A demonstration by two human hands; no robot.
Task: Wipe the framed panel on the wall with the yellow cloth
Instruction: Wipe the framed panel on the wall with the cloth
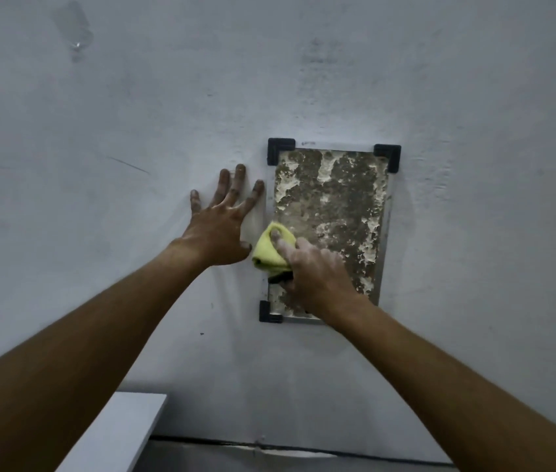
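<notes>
head view looks at a pale grey wall (440,80) with a framed panel (334,199) mounted right of centre in the frame. the panel is an upright rectangle, its surface blotched dark brown and off-white, edged by a thin metal strip and held by black corner brackets (280,150) at the upper left, upper right and lower left; the lower right corner is hidden behind the right arm.

the right hand (314,277) reaches in from the lower right of the frame and grips the yellow cloth (269,248), bunched up, with the fingers (283,245) curled over it and pressing it onto the panel's left edge, a little below its middle. part of the cloth hangs past the panel's edge over the bare wall. a dark bit shows just beneath the cloth under the hand; what it is cannot be told.

the left hand (218,229) comes in from the lower left of the frame and lies flat on the wall just left of the panel, fingers spread wide and holding nothing. its fingertips look smudged with dark dirt. its thumb sits close to the cloth.

at the bottom left of the frame a white ledge (116,437) juts out, and a dark seam (304,449) runs along the foot of the wall.
</notes>
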